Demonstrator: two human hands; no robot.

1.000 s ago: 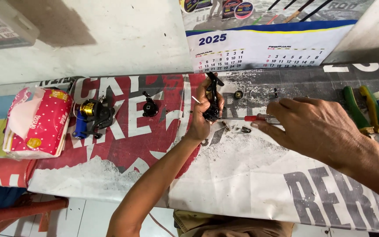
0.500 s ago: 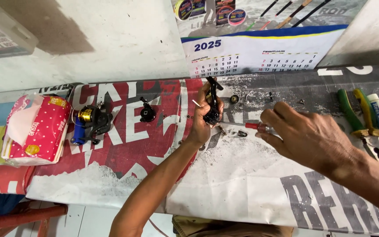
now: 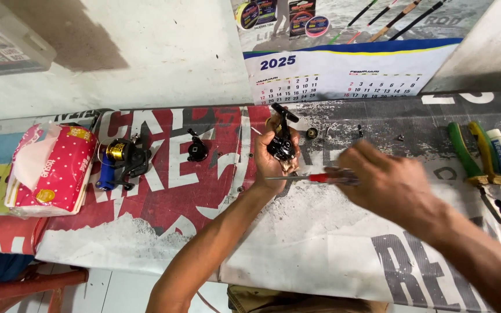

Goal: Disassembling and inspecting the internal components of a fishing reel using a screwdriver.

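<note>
Banner-covered workbench (image 3: 320, 255): pink polka-dot tissue pack (image 3: 50, 171) at left edge, green-handled pliers (image 3: 471, 159) at right edge. Left hand (image 3: 273, 159) grips black fishing reel body (image 3: 282, 142) mid-bench near back edge. Right hand (image 3: 387, 185) pinches red-handled screwdriver (image 3: 308, 178), tip beside reel.

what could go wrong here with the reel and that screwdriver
The left hand holds the black reel body off the bench by itself, so the screwdriver in the right hand might slip off and jab the palm. Small loose parts lie on the printed banner near the hands; a sweep of the forearm could scatter them.
</note>
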